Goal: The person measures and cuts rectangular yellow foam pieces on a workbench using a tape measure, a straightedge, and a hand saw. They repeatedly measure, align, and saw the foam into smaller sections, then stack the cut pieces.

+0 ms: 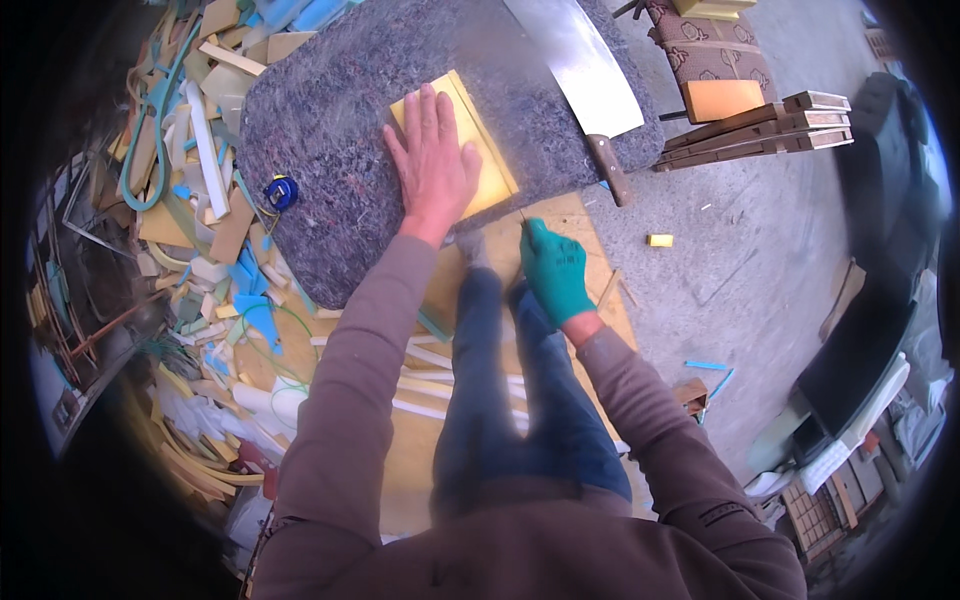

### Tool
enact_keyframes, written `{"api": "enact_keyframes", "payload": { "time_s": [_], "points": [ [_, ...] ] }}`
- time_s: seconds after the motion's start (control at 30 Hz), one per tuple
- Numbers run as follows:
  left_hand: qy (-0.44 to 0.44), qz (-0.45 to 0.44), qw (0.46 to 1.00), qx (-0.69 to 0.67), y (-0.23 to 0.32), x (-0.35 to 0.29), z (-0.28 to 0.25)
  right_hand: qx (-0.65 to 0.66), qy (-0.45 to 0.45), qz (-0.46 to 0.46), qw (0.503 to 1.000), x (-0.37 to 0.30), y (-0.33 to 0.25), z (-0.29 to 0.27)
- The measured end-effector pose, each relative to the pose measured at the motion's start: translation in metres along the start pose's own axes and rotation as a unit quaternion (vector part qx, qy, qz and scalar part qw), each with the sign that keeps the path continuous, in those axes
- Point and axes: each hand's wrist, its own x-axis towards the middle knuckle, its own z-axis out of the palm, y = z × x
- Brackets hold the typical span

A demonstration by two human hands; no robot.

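Note:
My bare left hand (432, 160) lies flat with fingers spread on a yellow foam block (487, 185), pressing it to the grey speckled padded table top (330, 130). A narrow line runs along the block's right side, setting off a thin strip there. My right hand (556, 268), in a green glove, is closed in a fist just off the table's near edge. A thin dark tip shows above that fist, close to the block's near right corner; the rest of what it holds is hidden. To the right on the table lies a large cleaver (590, 80) with a wooden handle.
A blue tape measure (282, 192) sits at the table's left edge. Foam offcuts (215, 190) heap up on the left. A patterned chair seat (705, 45) and stacked wooden frames (755, 135) stand at the right. A small yellow foam piece (660, 240) lies on the concrete floor.

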Motion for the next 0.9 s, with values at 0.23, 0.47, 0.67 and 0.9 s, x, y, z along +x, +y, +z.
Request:
{"api": "enact_keyframes", "payload": {
  "time_s": [0.23,0.47,0.67,0.9],
  "points": [
    [0.000,0.008,1.000,-0.002,0.001,-0.002,0.000,-0.092,-0.046,0.040,0.994,-0.008,0.010,0.008],
    [0.029,0.020,0.999,0.017,-0.001,-0.001,0.001,0.010,0.079,-0.058,0.995,0.018,0.015,0.037],
    [-0.006,0.005,1.000,0.012,0.000,-0.001,0.001,-0.031,-0.010,0.044,0.999,-0.028,0.010,0.007],
    [0.000,0.007,1.000,0.024,0.000,0.001,0.000,0.005,0.046,-0.010,0.999,0.004,0.008,0.026]
  ]
}}
